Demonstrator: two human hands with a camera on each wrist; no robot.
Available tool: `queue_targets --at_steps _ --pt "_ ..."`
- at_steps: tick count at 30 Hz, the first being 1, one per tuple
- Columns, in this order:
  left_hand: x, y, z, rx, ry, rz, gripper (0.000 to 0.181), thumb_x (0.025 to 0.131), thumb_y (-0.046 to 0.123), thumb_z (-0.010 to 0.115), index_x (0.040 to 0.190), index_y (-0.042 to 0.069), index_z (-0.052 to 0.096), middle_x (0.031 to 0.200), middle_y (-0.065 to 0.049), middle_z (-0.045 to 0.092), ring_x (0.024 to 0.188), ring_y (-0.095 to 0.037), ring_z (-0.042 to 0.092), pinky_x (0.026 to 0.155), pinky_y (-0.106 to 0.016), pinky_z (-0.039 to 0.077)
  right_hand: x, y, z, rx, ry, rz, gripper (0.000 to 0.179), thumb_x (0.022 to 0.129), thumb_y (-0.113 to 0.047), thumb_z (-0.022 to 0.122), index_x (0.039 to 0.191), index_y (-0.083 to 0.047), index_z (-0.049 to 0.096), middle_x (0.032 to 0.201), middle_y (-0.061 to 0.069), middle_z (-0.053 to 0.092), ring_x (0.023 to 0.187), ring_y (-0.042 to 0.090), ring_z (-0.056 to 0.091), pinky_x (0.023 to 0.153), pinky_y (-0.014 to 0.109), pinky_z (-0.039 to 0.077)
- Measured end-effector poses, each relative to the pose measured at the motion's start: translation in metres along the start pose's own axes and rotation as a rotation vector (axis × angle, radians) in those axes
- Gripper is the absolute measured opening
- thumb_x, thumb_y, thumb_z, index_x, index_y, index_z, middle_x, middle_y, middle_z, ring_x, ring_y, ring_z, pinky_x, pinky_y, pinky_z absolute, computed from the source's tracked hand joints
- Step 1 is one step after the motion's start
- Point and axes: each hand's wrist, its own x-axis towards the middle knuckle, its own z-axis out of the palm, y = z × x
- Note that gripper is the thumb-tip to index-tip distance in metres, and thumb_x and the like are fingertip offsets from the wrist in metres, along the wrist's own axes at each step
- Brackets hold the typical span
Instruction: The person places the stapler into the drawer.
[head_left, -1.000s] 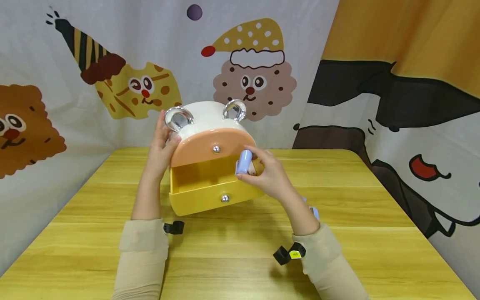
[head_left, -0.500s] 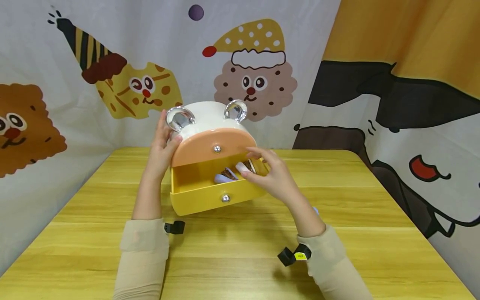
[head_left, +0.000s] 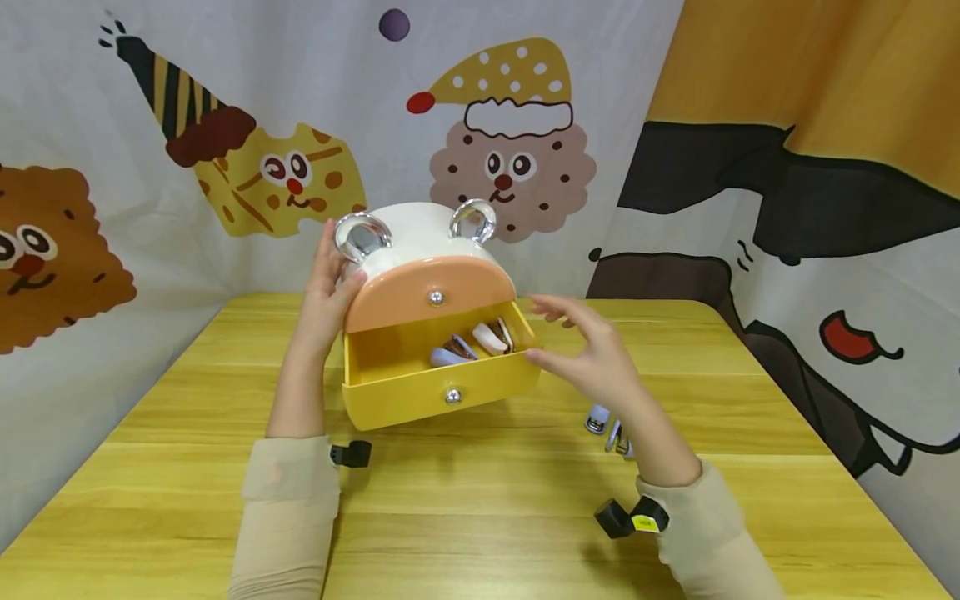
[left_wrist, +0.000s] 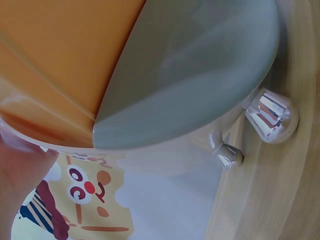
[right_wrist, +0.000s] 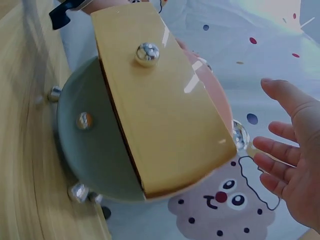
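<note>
Cabinet: smooth, probably light, stiff, slippery; best held by both sides.
Yellow drawer: pulled out at cabinet's front.
Left hand: grips cabinet's left side.
Right hand: loosely spread, empty, right of cabinet.
Purple piece, white piece: apparently staplers, in cabinet's drawer; likely hard, light; pinch mid-body.

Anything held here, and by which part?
The left hand grips the white storage box at its upper left side, beside a silver ear; the right hand holds nothing.
</note>
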Motion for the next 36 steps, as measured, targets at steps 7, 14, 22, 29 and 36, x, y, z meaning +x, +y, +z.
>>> queue_targets --at_steps 7,14,22,29,36 --pt "0.001 -0.001 0.000 0.000 0.003 0.008 0.078 0.095 0.014 0.055 0.155 0.034 0.009 0.151 -0.016 0.031 0.130 -0.030 0.035 0.107 -0.041 0.030 -0.014 0.009 -0.017 -0.049 -0.029 0.020 0.060 0.077 -0.010 0.081 0.132 -0.014 0.057 0.119 0.001 0.061 0.106 0.020 0.052 0.089 0.040 0.040" --pt "0.002 -0.001 0.001 -0.003 0.001 0.005 0.078 0.095 0.013 0.055 0.155 0.033 0.008 0.153 -0.015 0.029 0.132 -0.029 0.033 0.110 -0.041 0.026 -0.027 0.024 -0.030 -0.113 -0.054 0.052 0.060 0.077 -0.011 0.081 0.131 -0.013 0.057 0.118 0.000 0.061 0.104 0.018 0.052 0.087 0.039 0.040" --pt "0.001 -0.002 0.000 -0.005 -0.009 0.007 0.078 0.096 0.013 0.054 0.154 0.036 0.008 0.153 -0.015 0.029 0.132 -0.029 0.033 0.109 -0.041 0.027 -0.042 0.048 -0.042 -0.176 -0.114 0.111 0.059 0.079 -0.017 0.080 0.132 -0.011 0.055 0.119 0.004 0.061 0.103 0.024 0.053 0.085 0.045 0.041" --pt "0.000 0.000 0.000 -0.003 -0.013 0.001 0.077 0.096 0.014 0.053 0.154 0.037 0.008 0.152 -0.015 0.029 0.131 -0.028 0.033 0.110 -0.042 0.027 -0.056 0.067 -0.051 -0.227 -0.216 0.174 0.059 0.080 -0.024 0.079 0.131 -0.008 0.055 0.120 0.007 0.060 0.102 0.027 0.054 0.083 0.044 0.043" --pt "0.000 0.001 0.001 -0.001 -0.011 -0.001 0.078 0.096 0.013 0.054 0.155 0.034 0.007 0.152 -0.016 0.029 0.131 -0.029 0.033 0.109 -0.042 0.028 -0.066 0.088 -0.057 -0.231 -0.292 0.272 0.060 0.082 -0.033 0.076 0.132 -0.008 0.055 0.116 0.006 0.060 0.102 0.025 0.054 0.083 0.047 0.044"
